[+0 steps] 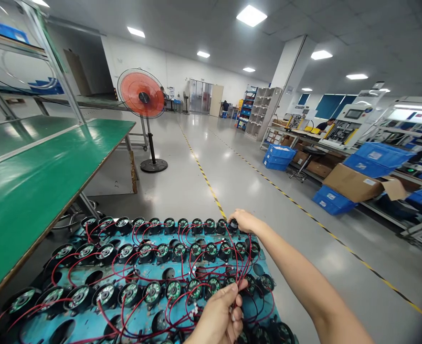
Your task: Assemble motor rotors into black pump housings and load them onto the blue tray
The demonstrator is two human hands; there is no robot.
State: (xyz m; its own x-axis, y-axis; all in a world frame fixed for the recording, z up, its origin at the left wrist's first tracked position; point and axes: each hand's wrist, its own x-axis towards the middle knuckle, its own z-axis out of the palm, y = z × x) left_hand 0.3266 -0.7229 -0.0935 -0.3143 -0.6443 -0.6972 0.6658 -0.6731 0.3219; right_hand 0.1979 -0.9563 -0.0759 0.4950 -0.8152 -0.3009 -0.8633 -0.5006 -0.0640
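A blue board (pixel 150 270) with round holes bears several rows of small black round motors (pixel 152 292), green circuit boards facing up and red wires trailing from them. At the board's front right, my left hand (pixel 223 313) is closed, pinching a bundle of red wires (pixel 237 267) between thumb and forefinger. Farther off, at the right end of the back row, the fingers of my right hand (pixel 245 221) are closed round a small black motor (pixel 233 224). My right hand partly hides this motor. Whether it touches the board cannot be made out.
To the left runs a green-topped workbench (pixel 53 157), its edge close to the board. A standing fan (pixel 142 95) is beyond it. On the right are blue crates (pixel 334 199), a cardboard box (pixel 354 182) and machines (pixel 350 119). A person (pixel 325 125) sits by them.
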